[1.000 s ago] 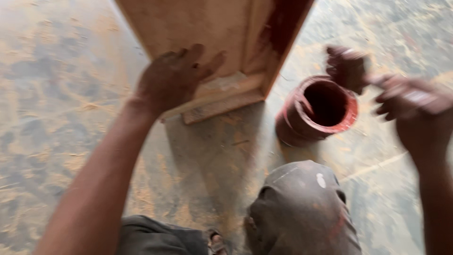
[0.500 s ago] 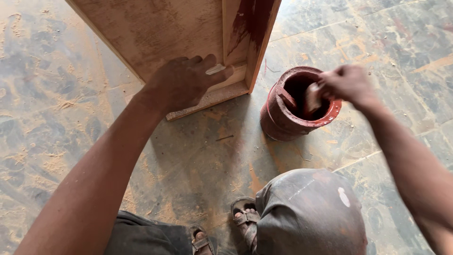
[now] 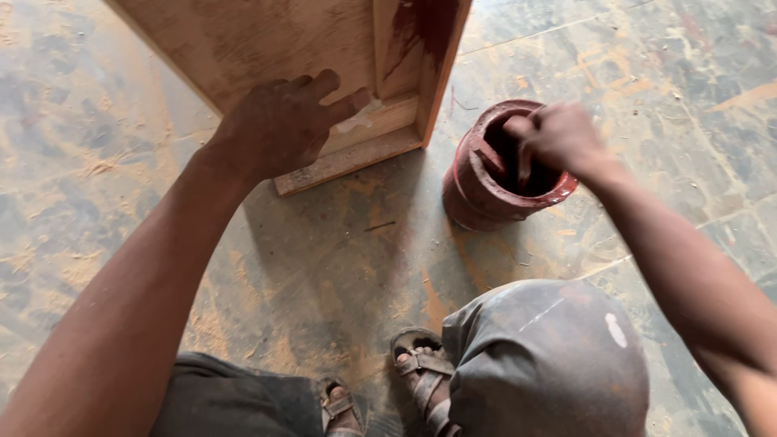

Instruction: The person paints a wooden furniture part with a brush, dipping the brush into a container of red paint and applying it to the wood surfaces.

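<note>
A person crouches over a dusty tiled floor [image 3: 113, 186], seen from above. In front of them stands a plain wooden panel piece [image 3: 267, 48], pale brown plywood with a raised frame strip along its lower edge and a narrow upright strip near its right side. A dark red-brown stain runs down the wood near the upper right corner. A smear of pale filler sits on the frame strip just beside the thumb.

The left hand [image 3: 279, 125] rests flat against the lower part of the wood, fingers spread and slightly bent, pressing on the surface without gripping anything.

To the right of the wood, standing on the floor and close to it but apart, is a round can [image 3: 502, 174]. Its outside is coated in red-brown drips and its inside looks dark. The right hand [image 3: 558, 137] is over the can's mouth, fingers closed around a thin handle [image 3: 522, 166] that dips into the can; what kind of tool it is cannot be told.

Below, the person's grey-clad knee [image 3: 550, 356] and sandalled feet [image 3: 421, 376] show.
</note>
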